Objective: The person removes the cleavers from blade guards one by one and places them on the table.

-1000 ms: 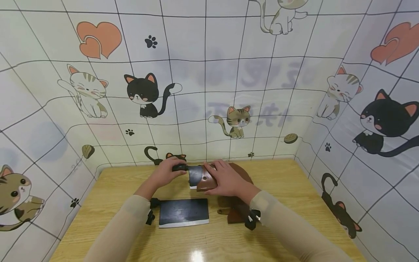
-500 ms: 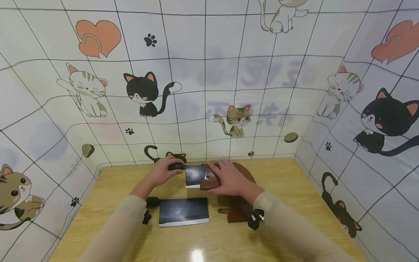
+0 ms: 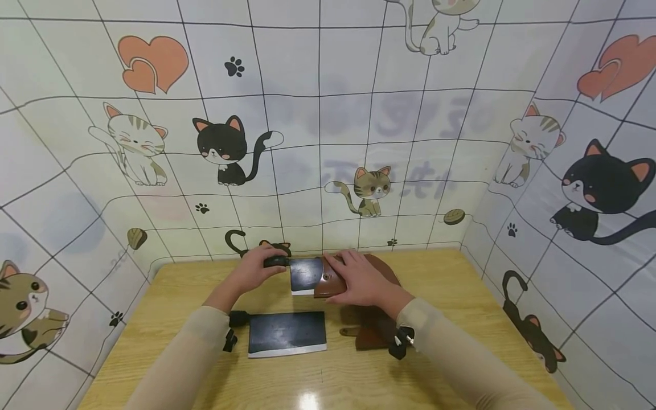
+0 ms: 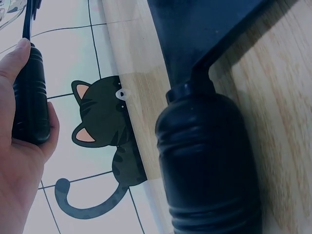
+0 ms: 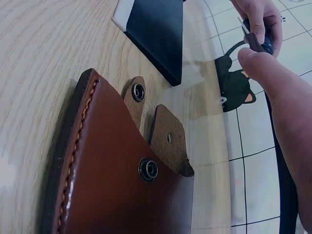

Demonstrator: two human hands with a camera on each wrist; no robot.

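Note:
My left hand (image 3: 254, 270) grips the black ribbed handle (image 4: 31, 107) of a cleaver, its dark blade (image 3: 305, 275) held level near the back of the table. A brown leather sheath (image 3: 329, 282) with a metal snap covers the rest of that blade. My right hand (image 3: 360, 280) holds the sheath, thumb at its lower edge and fingers over the top. A second, bare cleaver (image 3: 287, 331) lies in front, its black handle (image 4: 209, 161) large in the left wrist view. Beneath my right forearm lies another brown leather sheath (image 5: 112, 165), with stitched edge, snap and strap ends.
The wooden table (image 3: 318, 376) runs back to a white wall covering (image 3: 297, 199) printed with cats and grid lines. Similar covering rises at both sides. The bare cleaver's pale edge faces the table's front, close below both hands.
Compared with one second ago, my left hand has shifted slightly left and the sheath slightly right, so more blade shows between them. Over the last half second almost nothing has moved.

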